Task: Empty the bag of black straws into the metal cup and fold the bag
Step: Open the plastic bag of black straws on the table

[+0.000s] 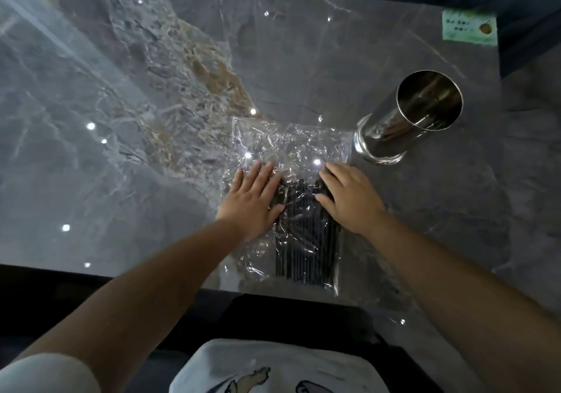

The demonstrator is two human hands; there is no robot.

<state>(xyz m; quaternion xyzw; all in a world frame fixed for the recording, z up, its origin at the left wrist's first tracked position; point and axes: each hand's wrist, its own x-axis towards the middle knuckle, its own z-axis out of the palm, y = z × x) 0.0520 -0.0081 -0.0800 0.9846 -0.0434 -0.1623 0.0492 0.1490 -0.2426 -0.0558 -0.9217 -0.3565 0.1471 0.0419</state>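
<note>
A crinkled clear plastic bag (288, 146) lies flat on the marble table, near its front edge. A bundle of black straws (306, 240) fills the bag's near half. My left hand (253, 204) lies flat on the bag's left side, fingers spread. My right hand (349, 199) rests palm down on the right side, over the straws' far ends. Neither hand grips anything. The tall shiny metal cup (403, 122) stands upright just right of the bag's far corner, and I see nothing inside it.
The grey marble table (151, 104) stretches far to the left and back. A green card with a fruit picture (469, 28) sits at the far right corner. The table's right edge runs close behind the cup.
</note>
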